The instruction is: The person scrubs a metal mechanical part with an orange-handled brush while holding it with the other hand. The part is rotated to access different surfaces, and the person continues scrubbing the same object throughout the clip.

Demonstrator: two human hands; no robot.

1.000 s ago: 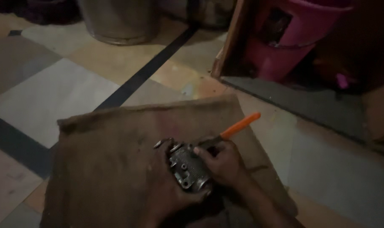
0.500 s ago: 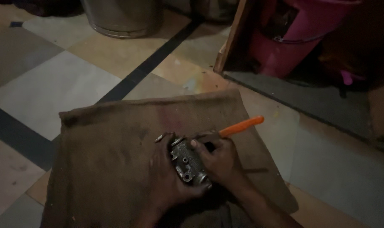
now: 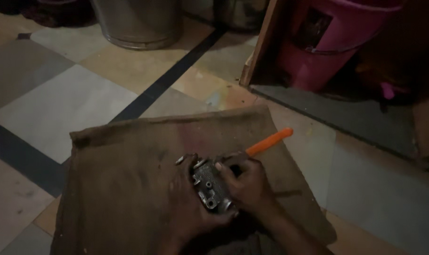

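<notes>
Nearest the camera, both forearms come in from the bottom edge over a brown burlap sack [image 3: 129, 189] spread flat on the floor. Left hand [image 3: 188, 208] is wrapped around the left side of a small grey metal casting [image 3: 209, 186], fingers curled over its top edge, clenched on it. Right hand [image 3: 247, 182] closes on the casting's right side, thumb lying across the upper face; it grips the same part, so the piece is pinned between the two hands, low over the sack and seemingly resting on it. The casting shows several round bores or ports along its face; finer detail is lost in the dim light. A small bright metal bit [image 3: 180, 160], perhaps a screw or fitting, lies on the sack just beyond the left fingers. An orange-handled tool [image 3: 269, 141], likely a screwdriver, lies just past the right hand with its handle pointing up and right; its tip is hidden behind the hand, and it looks unheld. Judged step: holding and turning the part for inspection or positioning, tool set aside. A next move would call for one hand to steady the casting alone while the other frees itself. Farther off: tiled floor [image 3: 58, 104] with a dark stripe, a metal bucket [image 3: 136, 21], a wooden board [image 3: 261, 42] leaning upright, a pink plastic bucket [image 3: 337, 42].
</notes>
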